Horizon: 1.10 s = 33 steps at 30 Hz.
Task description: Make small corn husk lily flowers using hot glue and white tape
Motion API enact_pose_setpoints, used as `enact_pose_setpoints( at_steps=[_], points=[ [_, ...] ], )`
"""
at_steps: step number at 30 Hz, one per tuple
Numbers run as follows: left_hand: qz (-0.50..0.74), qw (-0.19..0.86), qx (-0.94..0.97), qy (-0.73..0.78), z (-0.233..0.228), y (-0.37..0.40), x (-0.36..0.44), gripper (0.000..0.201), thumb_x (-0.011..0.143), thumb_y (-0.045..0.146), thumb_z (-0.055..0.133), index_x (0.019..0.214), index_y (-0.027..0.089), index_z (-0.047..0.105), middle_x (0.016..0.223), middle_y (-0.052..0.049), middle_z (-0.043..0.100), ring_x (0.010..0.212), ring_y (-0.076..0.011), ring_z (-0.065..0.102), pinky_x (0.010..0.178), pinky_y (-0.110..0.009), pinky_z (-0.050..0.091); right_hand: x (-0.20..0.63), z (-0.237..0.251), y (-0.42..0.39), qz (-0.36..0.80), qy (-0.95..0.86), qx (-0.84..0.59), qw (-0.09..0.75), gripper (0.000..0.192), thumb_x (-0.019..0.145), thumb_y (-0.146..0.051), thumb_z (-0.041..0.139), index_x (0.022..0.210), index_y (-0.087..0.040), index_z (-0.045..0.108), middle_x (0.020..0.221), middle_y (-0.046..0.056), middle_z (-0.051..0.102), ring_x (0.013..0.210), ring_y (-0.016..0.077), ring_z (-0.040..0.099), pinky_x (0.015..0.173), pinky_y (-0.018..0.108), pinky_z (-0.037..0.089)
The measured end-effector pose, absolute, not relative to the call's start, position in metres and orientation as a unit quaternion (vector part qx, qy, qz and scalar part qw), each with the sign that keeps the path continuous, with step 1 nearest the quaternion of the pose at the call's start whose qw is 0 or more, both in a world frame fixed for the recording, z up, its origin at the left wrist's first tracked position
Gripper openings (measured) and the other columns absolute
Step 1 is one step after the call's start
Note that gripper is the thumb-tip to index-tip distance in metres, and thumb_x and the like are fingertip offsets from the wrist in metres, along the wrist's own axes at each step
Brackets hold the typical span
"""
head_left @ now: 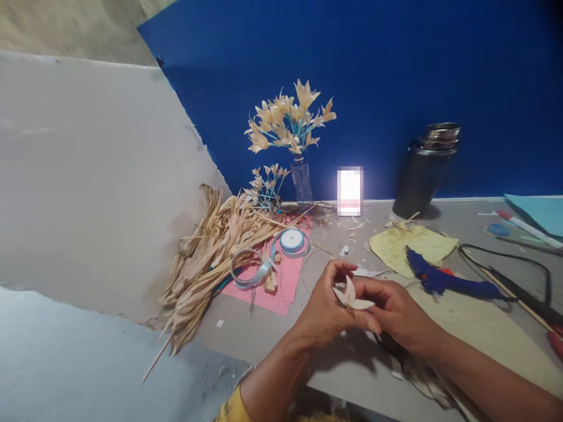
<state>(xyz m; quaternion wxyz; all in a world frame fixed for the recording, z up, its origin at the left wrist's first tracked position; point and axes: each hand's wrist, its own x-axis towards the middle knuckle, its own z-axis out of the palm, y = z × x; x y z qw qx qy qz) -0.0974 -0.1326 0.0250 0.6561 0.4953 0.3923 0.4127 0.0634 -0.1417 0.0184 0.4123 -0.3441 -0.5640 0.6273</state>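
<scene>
A small pale corn-husk flower (350,296) with pointed petals is held between my two hands, over the front of the table. My left hand (324,305) curls around it from the left, thumb beneath the petals. From the other side, the fingers of my right hand (393,308) are closed in at the flower's base; the fingertips are partly hidden. Behind my hands lies a white strip (368,272). To the right, a blue glue gun (453,283) rests partly on a yellow sheet (413,246).
Dried husks (215,252) lie left beside pink paper (281,299), with a light blue ribbon spool (292,240) on it. Husk flowers (290,117) stand in a clear bottle (301,179). A dark flask (424,173) stands at the back near the blue board (373,70). Black cable (548,275) loops right.
</scene>
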Motion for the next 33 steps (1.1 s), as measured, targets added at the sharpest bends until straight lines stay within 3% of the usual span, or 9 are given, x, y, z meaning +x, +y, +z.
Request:
enact_pose_setpoints(
  at_steps=[3, 7, 11, 13, 15, 20, 24, 29, 33],
  points=[
    [0.395, 0.683, 0.491, 0.369, 0.024, -0.13, -0.095, 0.104, 0.032, 0.026, 0.104, 0.127, 0.025, 0.059, 0.121, -0.005, 0.051, 0.097, -0.0198, 0.057, 0.073, -0.026, 0.046, 0.062, 0.02, -0.141, 0.651, -0.545, -0.338, 0.405, 0.019, 0.076, -0.035, 0.079, 0.073, -0.019, 0.068, 0.08, 0.001, 0.065, 0.073, 0.016, 0.056, 0.066, 0.026, 0.046],
    [0.411, 0.668, 0.498, 0.37, 0.023, -0.129, -0.095, 0.104, 0.037, 0.026, 0.103, 0.131, 0.026, 0.06, 0.121, -0.007, 0.057, 0.095, -0.0208, 0.062, 0.076, -0.029, 0.051, 0.064, 0.023, -0.137, 0.653, -0.512, -0.35, 0.434, 0.017, 0.079, -0.035, 0.074, 0.076, -0.02, 0.066, 0.075, -0.001, 0.062, 0.069, 0.0138, 0.053, 0.064, 0.024, 0.044],
    [0.451, 0.613, 0.514, 0.396, 0.027, -0.132, -0.099, 0.048, 0.066, 0.03, 0.091, 0.109, 0.022, 0.073, 0.109, -0.007, 0.068, 0.089, -0.0207, 0.065, 0.082, -0.035, 0.054, 0.067, 0.022, -0.132, 0.614, -0.494, -0.408, 0.461, 0.026, 0.082, -0.043, 0.073, 0.075, -0.021, 0.062, 0.061, -0.006, 0.052, 0.054, 0.0106, 0.041, 0.05, 0.022, 0.034],
    [0.47, 0.566, 0.536, 0.413, 0.03, -0.133, -0.099, 0.02, 0.074, 0.025, 0.082, 0.094, 0.021, 0.077, 0.1, -0.007, 0.071, 0.086, -0.02, 0.066, 0.082, -0.035, 0.053, 0.067, 0.021, -0.131, 0.576, -0.519, -0.428, 0.464, 0.025, 0.082, -0.043, 0.073, 0.076, -0.02, 0.065, 0.064, -0.004, 0.056, 0.058, 0.0121, 0.047, 0.054, 0.023, 0.038],
    [0.493, 0.515, 0.559, 0.423, 0.033, -0.132, -0.097, 0.01, 0.074, 0.018, 0.08, 0.084, 0.021, 0.079, 0.091, -0.006, 0.072, 0.084, -0.0194, 0.065, 0.081, -0.033, 0.052, 0.067, 0.021, -0.133, 0.526, -0.553, -0.44, 0.473, 0.023, 0.082, -0.042, 0.071, 0.078, -0.02, 0.07, 0.072, 0.0, 0.065, 0.067, 0.0157, 0.056, 0.062, 0.025, 0.045],
    [0.528, 0.434, 0.609, 0.404, 0.036, -0.123, -0.095, 0.013, 0.076, 0.017, 0.079, 0.088, 0.023, 0.083, 0.09, -0.007, 0.075, 0.084, -0.0208, 0.068, 0.077, -0.031, 0.053, 0.07, 0.02, -0.138, 0.389, -0.596, -0.486, 0.507, 0.018, 0.082, -0.036, 0.068, 0.089, -0.023, 0.079, 0.085, 0.003, 0.075, 0.081, 0.0236, 0.068, 0.074, 0.032, 0.052],
    [0.548, 0.323, 0.687, 0.352, 0.034, -0.106, -0.1, 0.022, 0.082, 0.012, 0.071, 0.095, 0.025, 0.083, 0.093, -0.008, 0.078, 0.088, -0.0212, 0.071, 0.082, -0.033, 0.054, 0.074, 0.012, -0.134, 0.441, -0.567, -0.454, 0.527, 0.022, 0.081, -0.039, 0.074, 0.094, -0.023, 0.084, 0.1, 0.007, 0.077, 0.099, 0.028, 0.068, 0.091, 0.037, 0.052],
    [0.547, 0.244, 0.733, 0.323, 0.022, -0.088, -0.103, 0.022, 0.09, 0.016, 0.068, 0.103, 0.026, 0.083, 0.097, -0.01, 0.077, 0.088, -0.0213, 0.072, 0.08, -0.032, 0.055, 0.074, 0.006, -0.129, 0.626, -0.443, -0.386, 0.513, 0.04, 0.077, -0.043, 0.083, 0.109, -0.02, 0.082, 0.088, 0.007, 0.072, 0.067, 0.0164, 0.058, 0.062, 0.029, 0.048],
    [0.544, 0.274, 0.719, 0.335, 0.013, -0.083, -0.106, 0.021, 0.091, 0.018, 0.067, 0.1, 0.028, 0.084, 0.098, -0.009, 0.076, 0.088, -0.0205, 0.071, 0.081, -0.031, 0.054, 0.072, 0.009, -0.131, 0.661, -0.439, -0.364, 0.488, 0.048, 0.077, -0.041, 0.081, 0.121, -0.021, 0.079, 0.1, 0.009, 0.074, 0.066, 0.0156, 0.06, 0.059, 0.029, 0.05]
  ],
)
